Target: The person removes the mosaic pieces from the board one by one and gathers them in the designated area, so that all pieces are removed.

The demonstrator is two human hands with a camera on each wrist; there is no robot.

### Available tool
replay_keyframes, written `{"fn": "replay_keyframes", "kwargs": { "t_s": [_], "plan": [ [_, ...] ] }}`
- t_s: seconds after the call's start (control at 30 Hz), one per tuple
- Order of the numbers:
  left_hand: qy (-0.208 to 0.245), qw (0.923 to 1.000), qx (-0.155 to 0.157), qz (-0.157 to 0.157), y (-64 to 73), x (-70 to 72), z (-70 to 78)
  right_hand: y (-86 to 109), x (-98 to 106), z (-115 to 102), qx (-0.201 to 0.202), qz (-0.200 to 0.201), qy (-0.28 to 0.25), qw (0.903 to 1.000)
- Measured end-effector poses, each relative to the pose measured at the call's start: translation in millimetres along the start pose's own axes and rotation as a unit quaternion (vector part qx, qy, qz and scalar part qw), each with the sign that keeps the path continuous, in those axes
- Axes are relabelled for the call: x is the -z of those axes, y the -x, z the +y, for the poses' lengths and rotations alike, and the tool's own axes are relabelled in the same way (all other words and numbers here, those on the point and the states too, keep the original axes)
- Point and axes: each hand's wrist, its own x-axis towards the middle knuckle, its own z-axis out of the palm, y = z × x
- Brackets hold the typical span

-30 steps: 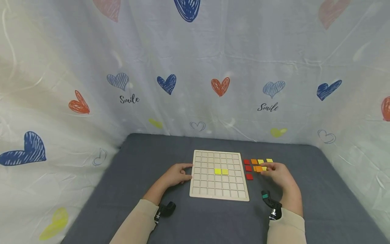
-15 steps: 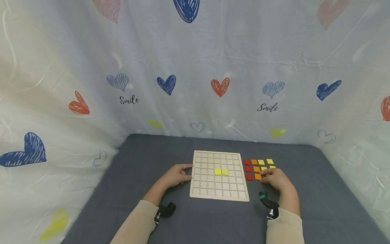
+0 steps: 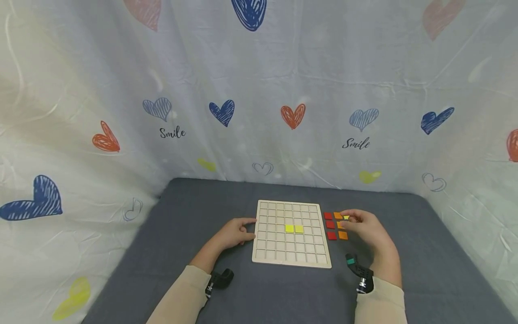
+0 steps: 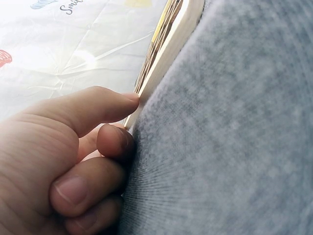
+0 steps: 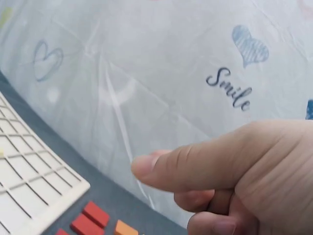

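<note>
On the pale wooden grid board [image 3: 279, 252] two yellow square tiles [image 3: 294, 228] sit side by side. The left hand [image 3: 232, 234] touches the board's left edge with index finger and thumb, set apart; its other fingers are bent under, as the left wrist view shows. Over the tiles right of the board hovers the right hand [image 3: 366, 227], index finger and thumb apart, near a partly covered yellow tile [image 3: 346, 218] and the column of orange tiles [image 3: 343, 235]. No held tile shows in the right wrist view. The hand hides the other yellow tiles.
A column of red tiles [image 3: 331, 236] lies along the board's right edge. The grey cloth-covered table [image 3: 279, 297] carries everything. A white curtain [image 3: 259, 90] printed with hearts hangs behind it and at the sides.
The right hand set an orange tile down at the near end of the orange column and let go, then moved up and away toward the yellow tiles. The left hand stayed still.
</note>
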Motion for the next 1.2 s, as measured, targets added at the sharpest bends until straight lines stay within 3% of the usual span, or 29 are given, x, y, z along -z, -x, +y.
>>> {"fn": "replay_keyframes", "kwargs": {
  "t_s": [0.2,0.43,0.87,1.03,1.2],
  "plan": [
    [0.001,1.0000,-0.001,0.000,0.1,-0.3,-1.2,1.0,-11.0,-24.9,0.039,0.009,-0.032,0.9987],
    [-0.001,1.0000,-0.006,0.001,0.7,-0.3,-1.7,-3.3,-32.3,-43.6,0.083,-0.028,-0.069,0.9938],
    [0.004,0.9999,-0.010,-0.004,1.7,1.4,-0.8,-16.4,-82.5,-53.7,0.110,-0.095,0.007,0.9894],
    [0.004,0.9999,-0.011,-0.003,1.3,1.1,-1.6,-19.6,-99.1,-51.8,0.092,-0.113,0.042,0.9884],
    [0.006,0.9999,-0.010,-0.003,1.9,1.4,-0.6,-21.0,-111.2,-47.8,0.070,-0.105,0.069,0.9896]
  ]
}}
